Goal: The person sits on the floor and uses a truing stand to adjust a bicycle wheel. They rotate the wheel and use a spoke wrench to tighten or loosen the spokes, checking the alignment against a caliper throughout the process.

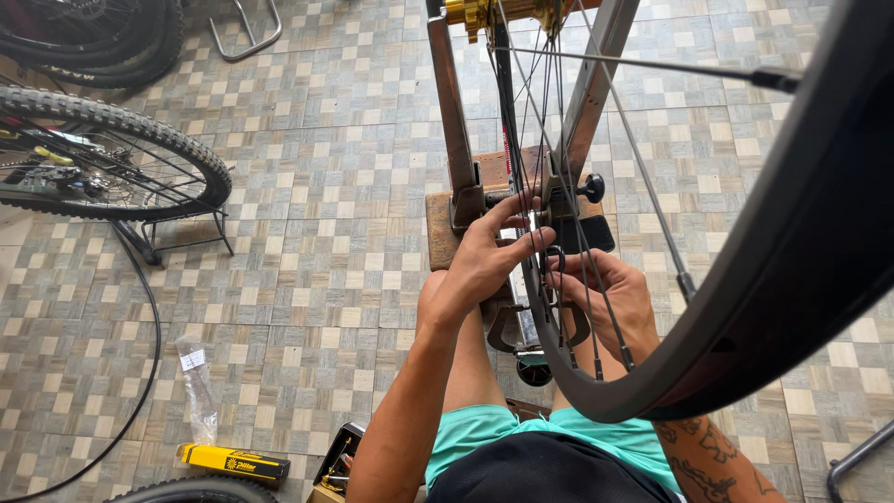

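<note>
A black bicycle rim [801,251] with thin steel spokes [568,233] stands upright in a truing stand [456,158].

A floor of small grey and beige checkered tiles [326,307] fills the room in even daylight. Left of the wooden block [438,233], a knobby bicycle tyre [121,121] rests in a black stand [186,233]; a yellow box [233,461] lies nearer.
</note>
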